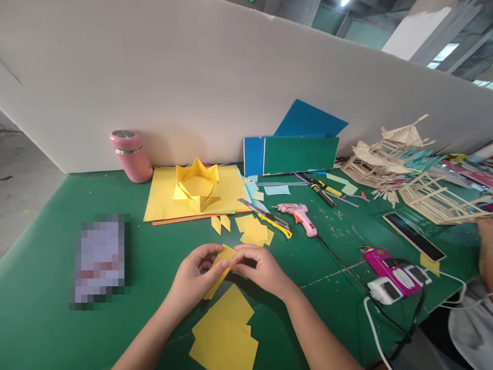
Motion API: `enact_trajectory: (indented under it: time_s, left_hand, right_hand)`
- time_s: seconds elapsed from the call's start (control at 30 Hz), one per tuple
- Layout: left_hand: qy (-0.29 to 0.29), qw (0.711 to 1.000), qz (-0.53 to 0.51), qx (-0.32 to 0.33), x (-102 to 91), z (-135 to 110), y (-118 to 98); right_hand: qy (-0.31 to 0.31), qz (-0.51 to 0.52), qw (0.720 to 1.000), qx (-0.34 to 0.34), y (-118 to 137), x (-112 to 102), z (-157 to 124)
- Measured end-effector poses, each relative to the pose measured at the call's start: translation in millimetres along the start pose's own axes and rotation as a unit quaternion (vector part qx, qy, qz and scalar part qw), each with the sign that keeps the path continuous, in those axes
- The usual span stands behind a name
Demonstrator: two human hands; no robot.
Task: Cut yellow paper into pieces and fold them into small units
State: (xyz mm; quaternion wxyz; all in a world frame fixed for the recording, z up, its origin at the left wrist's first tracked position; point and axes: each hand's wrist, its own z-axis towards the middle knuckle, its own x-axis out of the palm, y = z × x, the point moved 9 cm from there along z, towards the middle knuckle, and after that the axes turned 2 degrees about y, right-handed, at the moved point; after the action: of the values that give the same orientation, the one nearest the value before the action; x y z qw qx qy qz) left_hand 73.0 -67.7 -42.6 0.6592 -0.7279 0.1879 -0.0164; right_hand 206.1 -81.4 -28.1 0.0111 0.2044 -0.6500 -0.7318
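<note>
Between both hands is a small folded piece of yellow paper (221, 275), held over the green table. My left hand (198, 275) pinches its left side with thumb and fingers. At its upper right corner, the fingers of my right hand (260, 267) are closed on the same paper. Loose yellow paper squares (227, 334) lie just below the hands. Two small folded yellow pieces (221, 224) and more yellow squares (254, 229) rest beyond them. Farther back, a yellow folded-paper ring with pointed tips (197, 187) stands on a stack of yellow sheets (159, 198).
Right of the squares lie a utility knife (269, 218) and a pink glue gun (298, 216), its cord running to a magenta power strip (393, 272). A pink flask (131, 156) stands back left. Wooden stick models (385, 159) and a person's arm (484, 246) are at right.
</note>
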Motion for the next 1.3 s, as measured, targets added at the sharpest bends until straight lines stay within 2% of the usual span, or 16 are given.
enact_trajectory:
  time_s: [0.2, 0.33, 0.43, 0.5, 0.6, 0.73, 0.87, 0.93, 1.03, 1.13, 1.3]
  left_hand:
    - [0.030, 0.999, -0.003, 0.027, -5.9, -12, 3]
    - [0.037, 0.993, 0.099, 0.052, -12.8, -16, 0]
    - [0.050, 0.979, 0.154, 0.120, -7.8, -19, -10]
    - [0.032, 0.974, 0.157, 0.160, -7.7, -22, -17]
    - [-0.021, 0.971, 0.147, 0.185, -13.6, -24, -23]
    - [-0.070, 0.974, 0.117, 0.180, -19.9, -25, -26]
    - [-0.101, 0.981, 0.097, 0.132, -25.6, -24, -17]
    - [-0.104, 0.984, 0.086, 0.119, -26.7, -23, -13]
    - [-0.101, 0.985, 0.069, 0.125, -26.1, -24, -14]
    - [-0.105, 0.982, 0.074, 0.141, -25.6, -26, -19]
    - [-0.121, 0.981, 0.085, 0.124, -28.1, -27, -18]
  right_hand:
    - [-0.028, -0.022, 0.999, 0.008, 0, 0, -1]
    - [-0.039, -0.052, 0.998, 0.016, 0, -2, -2]
    - [-0.039, -0.028, 0.999, 0.013, 1, 0, -3]
    - [-0.041, 0.021, 0.999, 0.001, 4, 1, -3]
    - [-0.046, 0.078, 0.995, 0.034, -2, 4, -3]
    - [-0.077, 0.111, 0.988, 0.078, -12, 6, -5]
    - [-0.124, 0.144, 0.978, 0.087, -15, 5, -7]
    - [-0.125, 0.197, 0.968, 0.097, -17, 9, -7]
    - [-0.090, 0.266, 0.951, 0.128, -20, 17, -5]
    - [-0.061, 0.248, 0.955, 0.154, -21, 20, -4]
    - [-0.076, 0.189, 0.966, 0.162, -24, 14, -6]
